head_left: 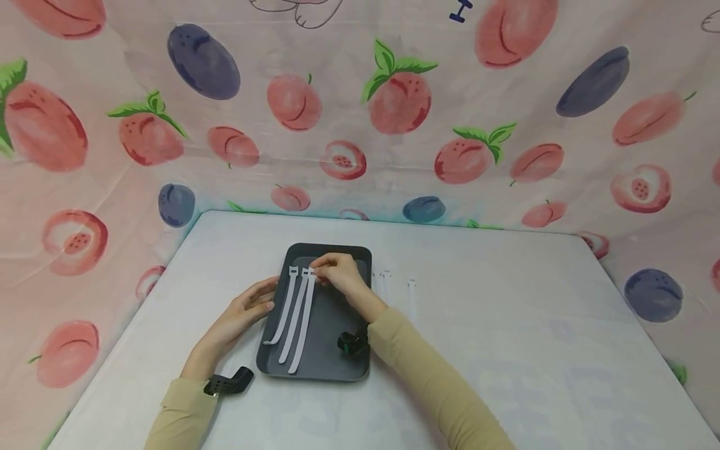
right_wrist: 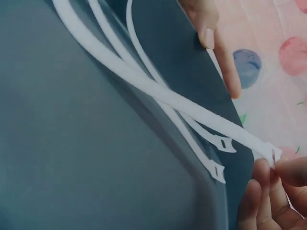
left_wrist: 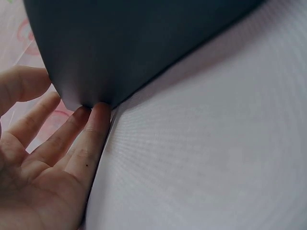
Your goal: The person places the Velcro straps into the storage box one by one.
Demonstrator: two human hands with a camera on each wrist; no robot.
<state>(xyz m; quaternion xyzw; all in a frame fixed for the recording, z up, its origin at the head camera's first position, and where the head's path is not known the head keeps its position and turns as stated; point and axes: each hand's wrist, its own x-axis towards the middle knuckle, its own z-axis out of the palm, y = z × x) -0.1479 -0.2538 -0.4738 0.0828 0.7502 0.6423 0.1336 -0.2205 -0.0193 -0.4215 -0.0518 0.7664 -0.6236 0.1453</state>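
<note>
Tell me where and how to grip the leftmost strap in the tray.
Probably best: pinch the leftmost strap by its slotted head, from above, at the far end of the tray; that head is wider than the band and apart from the next.

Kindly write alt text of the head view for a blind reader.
A right hand pinches the slotted end of a flat white strap over a rectangular dark grey tray, where two similar straps lie along the left side. The left hand touches the tray's left edge; pale straps lie on the white table at right.
</note>
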